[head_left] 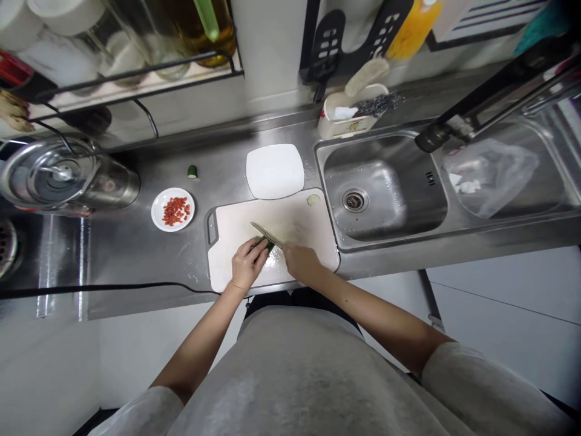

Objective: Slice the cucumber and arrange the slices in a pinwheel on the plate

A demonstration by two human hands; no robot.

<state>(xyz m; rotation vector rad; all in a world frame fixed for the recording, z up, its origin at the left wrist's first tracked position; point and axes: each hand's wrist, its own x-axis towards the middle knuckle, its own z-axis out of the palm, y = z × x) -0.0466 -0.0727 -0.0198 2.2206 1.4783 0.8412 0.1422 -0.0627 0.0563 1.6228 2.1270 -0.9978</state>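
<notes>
My left hand is closed on a dark green cucumber piece, pressing it to the white cutting board. Most of the piece is hidden under the fingers. My right hand grips a kitchen knife, whose blade points up and left across the cucumber. Its handle is covered by the fist. Wet shine shows on the board below the blade. A thin pale green slice lies at the board's top right corner.
Behind the board sits a white square plate. To the left are a small plate of chopped red bits and a green cucumber end. A steel sink adjoins on the right. A black cable runs along the counter's front.
</notes>
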